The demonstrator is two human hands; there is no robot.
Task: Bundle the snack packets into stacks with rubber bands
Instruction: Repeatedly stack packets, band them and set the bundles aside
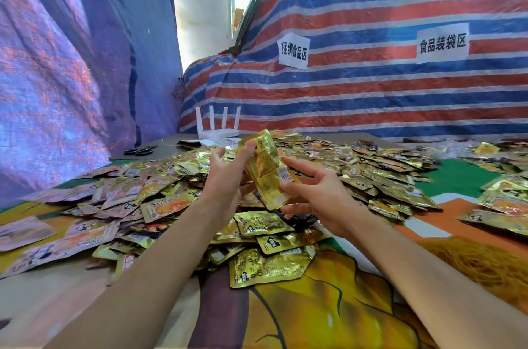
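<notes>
The left hand [225,177] and the right hand [323,194] hold a stack of gold packets [264,165] between them, lifted clear of the heap of loose packets [168,205] that spreads on the bench [323,305] below and beyond the fingers. The stack stands tilted on end. The left thumb pinches its upper end with the fingers curled behind it. The right thumb and lower fingers clamp the bottom end, and the right index finger [297,166] stretches straight along the stack's edge.

Gripping it at both ends probably serves to square the slippery foil packets against each other so they sit flush before anything goes round them. Holding it in the air keeps it apart from the loose ones, so no stray packet slides in. The straight index finger seems to act as a guide rail along one side.

No band shows on the stack, so the step in hand looks like evening up rather than tying. What appear to be the rubber bands [480,263] lie in a tangled orange-brown mound to the right of the right fingers, within reach of that hand but well apart from the stack. A pair of scissors [141,150] rests far beyond the left fingers.
</notes>
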